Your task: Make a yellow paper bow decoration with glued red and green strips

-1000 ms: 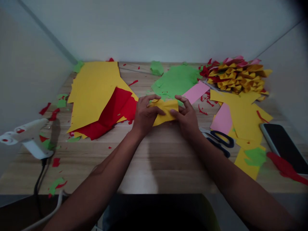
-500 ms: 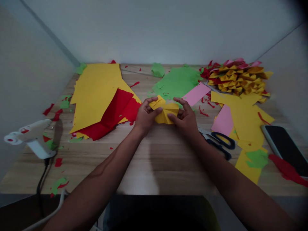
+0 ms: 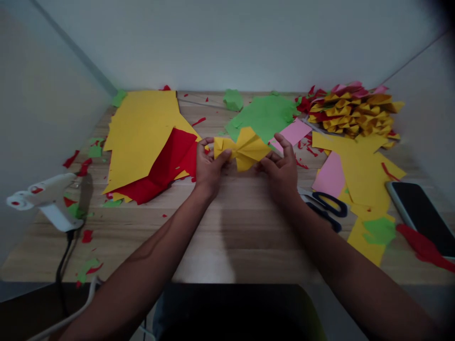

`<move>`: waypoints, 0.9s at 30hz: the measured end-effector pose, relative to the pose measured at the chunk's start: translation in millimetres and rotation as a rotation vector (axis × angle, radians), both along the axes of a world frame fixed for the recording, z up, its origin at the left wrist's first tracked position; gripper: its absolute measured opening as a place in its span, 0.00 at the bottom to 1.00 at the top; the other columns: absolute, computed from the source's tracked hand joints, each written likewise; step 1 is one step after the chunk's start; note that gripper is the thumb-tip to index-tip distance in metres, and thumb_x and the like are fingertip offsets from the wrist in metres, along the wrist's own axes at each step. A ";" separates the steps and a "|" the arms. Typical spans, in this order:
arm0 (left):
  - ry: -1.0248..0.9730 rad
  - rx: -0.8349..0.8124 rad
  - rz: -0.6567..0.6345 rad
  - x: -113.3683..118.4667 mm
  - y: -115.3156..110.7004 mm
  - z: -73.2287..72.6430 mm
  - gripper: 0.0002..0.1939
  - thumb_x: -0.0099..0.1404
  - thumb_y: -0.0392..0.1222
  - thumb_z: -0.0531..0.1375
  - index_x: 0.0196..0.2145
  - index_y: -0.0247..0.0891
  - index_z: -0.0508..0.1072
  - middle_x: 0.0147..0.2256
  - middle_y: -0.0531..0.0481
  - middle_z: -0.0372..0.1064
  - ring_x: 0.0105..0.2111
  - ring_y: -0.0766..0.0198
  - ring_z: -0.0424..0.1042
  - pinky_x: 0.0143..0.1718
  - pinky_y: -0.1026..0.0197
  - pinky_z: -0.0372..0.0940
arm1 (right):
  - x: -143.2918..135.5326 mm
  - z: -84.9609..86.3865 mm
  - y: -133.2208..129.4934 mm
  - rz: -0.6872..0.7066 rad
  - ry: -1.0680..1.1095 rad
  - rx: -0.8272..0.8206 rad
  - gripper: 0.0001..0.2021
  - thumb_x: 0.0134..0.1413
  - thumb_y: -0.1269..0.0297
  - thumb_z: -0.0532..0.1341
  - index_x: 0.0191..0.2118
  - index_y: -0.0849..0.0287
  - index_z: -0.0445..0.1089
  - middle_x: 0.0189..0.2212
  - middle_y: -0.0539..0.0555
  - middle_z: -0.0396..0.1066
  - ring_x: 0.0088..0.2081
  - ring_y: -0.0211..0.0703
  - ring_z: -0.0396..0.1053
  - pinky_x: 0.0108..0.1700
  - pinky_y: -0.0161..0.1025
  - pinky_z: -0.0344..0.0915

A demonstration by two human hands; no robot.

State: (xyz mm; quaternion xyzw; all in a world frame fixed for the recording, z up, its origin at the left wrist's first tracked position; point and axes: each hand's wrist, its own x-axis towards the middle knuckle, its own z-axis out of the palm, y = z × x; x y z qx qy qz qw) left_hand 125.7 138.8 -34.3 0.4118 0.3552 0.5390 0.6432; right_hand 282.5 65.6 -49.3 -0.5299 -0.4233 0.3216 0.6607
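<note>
Reaching up from the lower left of the frame as it does over the table, the left hand clamps the folded yellow paper near center, thumb pressed on its front. From the lower right, the right hand meets its right tip, index finger raised; I cannot tell whether that grip is closed. Green paper lies beyond.

Matt, creased yellow paper; smooth pale wood-look tabletop; glossy dark phone screen.
</note>
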 end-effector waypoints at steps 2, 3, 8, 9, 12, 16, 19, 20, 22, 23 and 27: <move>-0.011 0.006 -0.040 -0.2 -0.3 0.8 0.35 0.49 0.44 0.74 0.50 0.47 0.61 0.26 0.61 0.71 0.20 0.70 0.70 0.24 0.67 0.66 | 0.9 -2.2 1.5 -0.024 -0.006 -0.007 0.35 0.55 0.55 0.66 0.65 0.46 0.52 0.38 0.51 0.75 0.33 0.43 0.75 0.36 0.43 0.75; -0.016 0.006 -0.066 -0.2 -0.7 1.2 0.35 0.50 0.45 0.73 0.51 0.47 0.61 0.26 0.61 0.71 0.20 0.69 0.71 0.24 0.67 0.67 | 0.9 -3.1 2.4 -0.015 -0.014 -0.009 0.36 0.53 0.53 0.67 0.65 0.47 0.52 0.40 0.52 0.75 0.36 0.45 0.76 0.39 0.44 0.75; -0.014 -0.031 -0.079 1.8 -2.3 2.7 0.23 0.52 0.45 0.71 0.40 0.42 0.64 0.29 0.58 0.72 0.22 0.70 0.72 0.22 0.67 0.67 | -3.7 -2.8 5.9 0.127 -0.028 -0.040 0.41 0.50 0.42 0.67 0.66 0.49 0.52 0.36 0.53 0.76 0.35 0.47 0.76 0.41 0.47 0.74; -0.011 -0.042 -0.066 2.2 -2.5 2.9 0.22 0.52 0.45 0.71 0.39 0.41 0.65 0.30 0.57 0.72 0.23 0.69 0.73 0.22 0.67 0.68 | -5.2 -1.8 6.2 0.134 -0.026 -0.042 0.40 0.52 0.41 0.65 0.66 0.50 0.53 0.33 0.51 0.75 0.33 0.46 0.75 0.40 0.46 0.74; 0.000 -0.056 -0.052 2.2 -3.0 3.7 0.21 0.52 0.44 0.70 0.40 0.40 0.65 0.31 0.55 0.73 0.24 0.68 0.74 0.22 0.66 0.68 | -10.0 1.6 5.8 0.122 -0.033 -0.013 0.40 0.53 0.40 0.63 0.67 0.48 0.52 0.30 0.49 0.73 0.31 0.45 0.74 0.38 0.45 0.72; 0.039 -0.020 -0.068 0.6 -3.6 2.7 0.23 0.51 0.42 0.71 0.38 0.41 0.62 0.32 0.56 0.73 0.25 0.67 0.75 0.22 0.66 0.69 | -14.1 4.2 2.6 0.067 -0.057 0.026 0.40 0.51 0.46 0.68 0.65 0.45 0.50 0.30 0.47 0.72 0.30 0.43 0.71 0.36 0.42 0.70; 0.070 0.024 -0.125 -0.4 -3.1 1.0 0.26 0.49 0.41 0.71 0.41 0.43 0.62 0.30 0.58 0.73 0.25 0.67 0.74 0.26 0.66 0.69 | -12.5 4.4 -0.2 -0.029 -0.094 0.051 0.27 0.55 0.54 0.66 0.56 0.46 0.54 0.25 0.43 0.66 0.25 0.39 0.66 0.29 0.37 0.65; 0.083 0.040 -0.146 -0.6 -2.8 0.6 0.26 0.49 0.41 0.71 0.41 0.43 0.63 0.29 0.57 0.73 0.26 0.68 0.74 0.27 0.66 0.70 | -11.1 4.6 -0.9 -0.059 -0.100 0.065 0.23 0.56 0.58 0.66 0.52 0.47 0.55 0.24 0.42 0.64 0.23 0.37 0.64 0.27 0.35 0.62; 0.108 0.068 -0.186 -0.9 -2.4 0.0 0.24 0.50 0.41 0.72 0.41 0.42 0.65 0.30 0.56 0.73 0.28 0.68 0.75 0.30 0.66 0.70 | -8.3 5.4 -2.2 -0.104 -0.103 0.095 0.17 0.56 0.64 0.64 0.45 0.47 0.55 0.23 0.40 0.61 0.22 0.34 0.61 0.25 0.33 0.59; 0.116 0.076 -0.197 -0.9 -2.2 -0.4 0.23 0.50 0.41 0.71 0.41 0.42 0.65 0.30 0.56 0.73 0.29 0.67 0.75 0.30 0.67 0.69 | -7.2 6.0 -2.8 -0.114 -0.110 0.106 0.16 0.56 0.65 0.63 0.43 0.48 0.55 0.24 0.41 0.61 0.22 0.34 0.60 0.24 0.32 0.58; 0.127 0.077 -0.171 -0.6 0.1 -3.4 0.21 0.52 0.41 0.70 0.41 0.42 0.65 0.31 0.55 0.73 0.28 0.68 0.73 0.29 0.67 0.68 | -7.4 8.5 -4.0 -0.111 -0.284 0.087 0.08 0.55 0.65 0.63 0.39 0.51 0.62 0.27 0.44 0.65 0.26 0.35 0.65 0.29 0.34 0.63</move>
